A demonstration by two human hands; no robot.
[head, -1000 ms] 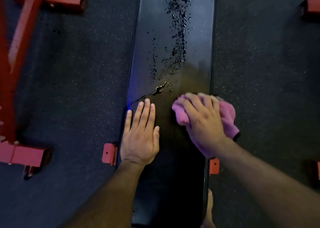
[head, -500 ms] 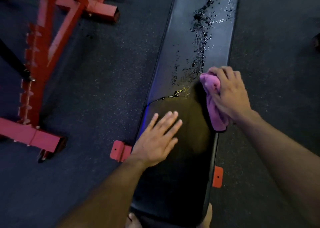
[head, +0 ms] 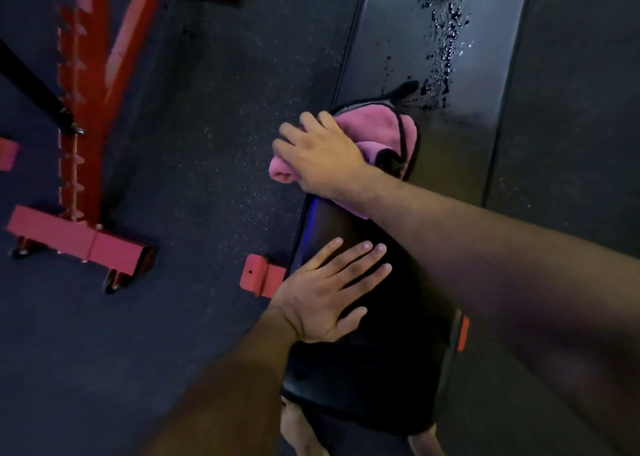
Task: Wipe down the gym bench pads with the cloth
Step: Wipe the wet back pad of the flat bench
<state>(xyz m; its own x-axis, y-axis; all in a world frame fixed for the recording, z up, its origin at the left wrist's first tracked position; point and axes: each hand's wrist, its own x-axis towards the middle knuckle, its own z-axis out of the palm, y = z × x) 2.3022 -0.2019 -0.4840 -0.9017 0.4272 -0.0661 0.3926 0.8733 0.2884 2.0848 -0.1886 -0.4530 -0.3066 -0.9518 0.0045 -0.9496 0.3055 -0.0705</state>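
Note:
A long black bench pad [head: 467,137] runs from the bottom centre up to the top right. Droplets of liquid [head: 446,47] glisten on its far half. My right hand [head: 318,154] presses a pink cloth [head: 384,133] with a dark edge onto the pad's left edge, fingers curled over the bunched cloth. My left hand [head: 329,293] lies flat on the near part of the pad, fingers spread and straight, holding nothing.
A red metal rack frame [head: 86,119] with feet stands on the dark speckled rubber floor [head: 207,164] at the left. Red bench brackets [head: 259,275] stick out beside the pad. A bare foot [head: 298,428] shows below the pad's near end.
My right hand has swept the pink cloth from the pad's right edge across to its left edge. My left hand has stayed flat on the near pad. The view has shifted right.

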